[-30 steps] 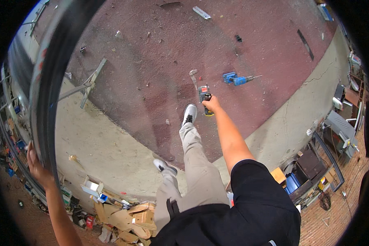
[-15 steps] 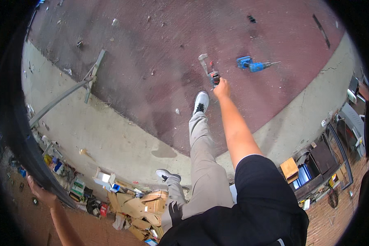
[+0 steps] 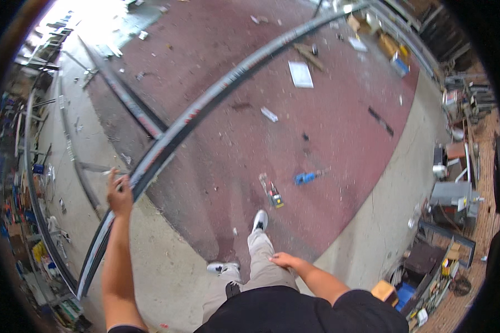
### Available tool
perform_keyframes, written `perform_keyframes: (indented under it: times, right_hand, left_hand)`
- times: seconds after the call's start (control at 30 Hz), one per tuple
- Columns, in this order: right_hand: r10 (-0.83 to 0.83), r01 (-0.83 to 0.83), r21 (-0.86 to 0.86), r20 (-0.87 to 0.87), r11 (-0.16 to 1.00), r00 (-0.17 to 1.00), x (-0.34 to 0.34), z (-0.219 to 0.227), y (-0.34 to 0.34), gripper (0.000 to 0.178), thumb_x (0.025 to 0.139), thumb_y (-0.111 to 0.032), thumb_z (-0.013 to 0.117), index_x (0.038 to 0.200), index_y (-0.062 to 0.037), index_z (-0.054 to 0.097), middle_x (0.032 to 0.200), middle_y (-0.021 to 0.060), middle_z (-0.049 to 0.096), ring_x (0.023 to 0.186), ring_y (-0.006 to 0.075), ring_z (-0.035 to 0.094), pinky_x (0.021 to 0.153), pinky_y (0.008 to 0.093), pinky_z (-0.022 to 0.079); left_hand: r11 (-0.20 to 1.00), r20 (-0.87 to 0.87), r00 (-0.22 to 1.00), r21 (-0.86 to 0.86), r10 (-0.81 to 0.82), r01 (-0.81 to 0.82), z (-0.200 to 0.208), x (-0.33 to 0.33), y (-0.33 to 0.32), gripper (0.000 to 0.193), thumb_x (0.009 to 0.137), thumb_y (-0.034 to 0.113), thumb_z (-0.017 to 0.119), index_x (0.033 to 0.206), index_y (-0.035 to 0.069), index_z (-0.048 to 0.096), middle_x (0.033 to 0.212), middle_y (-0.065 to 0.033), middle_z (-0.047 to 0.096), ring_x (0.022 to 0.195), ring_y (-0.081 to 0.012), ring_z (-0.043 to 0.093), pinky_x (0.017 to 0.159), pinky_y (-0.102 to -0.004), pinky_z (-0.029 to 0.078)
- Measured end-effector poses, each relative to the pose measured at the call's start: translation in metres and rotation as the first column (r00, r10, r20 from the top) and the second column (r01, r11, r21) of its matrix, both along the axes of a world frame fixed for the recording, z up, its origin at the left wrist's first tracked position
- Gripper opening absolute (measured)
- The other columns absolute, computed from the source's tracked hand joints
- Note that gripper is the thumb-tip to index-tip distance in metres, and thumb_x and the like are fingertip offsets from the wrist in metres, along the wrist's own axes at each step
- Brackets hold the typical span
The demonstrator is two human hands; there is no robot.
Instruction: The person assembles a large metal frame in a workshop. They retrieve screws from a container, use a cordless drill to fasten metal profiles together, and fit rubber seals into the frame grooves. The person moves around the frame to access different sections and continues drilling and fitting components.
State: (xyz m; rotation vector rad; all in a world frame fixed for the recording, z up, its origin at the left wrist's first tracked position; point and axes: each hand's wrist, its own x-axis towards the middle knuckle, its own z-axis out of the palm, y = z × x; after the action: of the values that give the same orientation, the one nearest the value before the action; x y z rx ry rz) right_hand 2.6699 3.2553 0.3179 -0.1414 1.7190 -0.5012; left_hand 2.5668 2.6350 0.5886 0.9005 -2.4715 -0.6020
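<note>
A long grey-and-black metal frame with red marks runs diagonally from the lower left to the upper right. Beside its near part is my left hand, fingers raised and apart; whether they touch the bar is hard to tell. My right hand is empty, low against my trouser leg, with its fingers stretched out. On the reddish floor ahead of my foot lies a dark-and-red hand tool with a pale flat piece at its far end. A blue cordless drill lies to its right.
A white sheet, a small white piece and a dark strip lie on the floor ahead. More long frame bars stand at the left. Boxes and a grey machine line the right side.
My right hand has let go of the red-and-dark tool, now on the floor, and come back to my leg. My left hand has moved forward; the long frame now crosses the view.
</note>
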Motion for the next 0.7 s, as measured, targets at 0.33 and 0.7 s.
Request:
perform_keyframes:
  times: [0.33, 0.7]
  right_hand:
    - [-0.091, 0.122, 0.007, -0.628, 0.992, 0.773, -0.008, 0.098, -0.009, 0.053, 0.089, -0.037, 0.068, 0.125, 0.0004, 0.064, 0.106, 0.0167, 0.072, 0.100, 0.0252, 0.069, 0.088, 0.0349, 0.054]
    - [0.379, -0.695, -0.191, -0.723, 0.694, 0.578, 0.138, 0.160, -0.310, 0.047, 0.090, -0.035, 0.063, 0.128, -0.0074, 0.062, 0.111, 0.0221, 0.069, 0.103, 0.0411, 0.065, 0.091, 0.0473, 0.050]
  left_hand:
    - [0.846, -0.230, 0.825, 0.010, -0.516, 0.533, 0.028, 0.297, 0.161, 0.067, 0.077, 0.008, 0.073, 0.140, 0.002, 0.049, 0.138, -0.0195, 0.057, 0.116, -0.0364, 0.062, 0.098, -0.0423, 0.050]
    - [0.256, 0.217, 0.276, 0.117, 0.936, -0.960, -0.152, 0.974, 0.173, 0.023, 0.089, 0.011, 0.059, 0.107, -0.001, 0.066, 0.100, -0.0129, 0.072, 0.088, -0.0256, 0.068, 0.076, -0.0338, 0.054]
